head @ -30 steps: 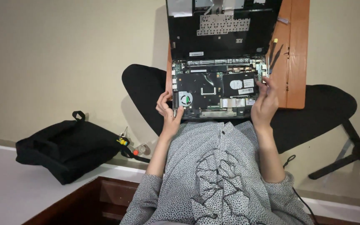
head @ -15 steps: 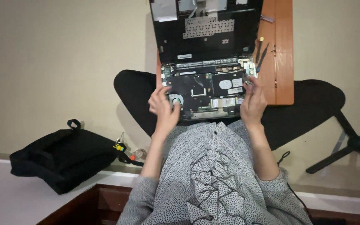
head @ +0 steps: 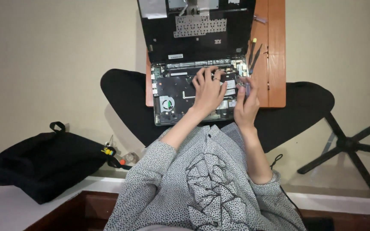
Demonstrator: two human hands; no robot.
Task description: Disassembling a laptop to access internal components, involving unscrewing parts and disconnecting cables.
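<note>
An opened laptop base (head: 172, 100) lies on a wooden board (head: 275, 64), its circuit board and round fan (head: 166, 104) exposed. The black top cover (head: 198, 38) lies flipped just beyond it. My left hand (head: 207, 90) rests flat on the middle-right of the circuit board, fingers spread and fingertips near its far edge. My right hand (head: 246, 102) is at the laptop's right edge, fingers curled around a small grey object (head: 247, 89) that is too small to identify.
Two thin tools (head: 253, 53) lie on the board to the right of the cover. A black bag (head: 43, 164) with a yellow-tagged cord sits on the floor at left. A black chair base (head: 347, 147) stands at right.
My left hand has left the laptop's left edge and moved right onto the middle of the circuit board. My right hand has shifted slightly inward and now curls around a small grey object.
</note>
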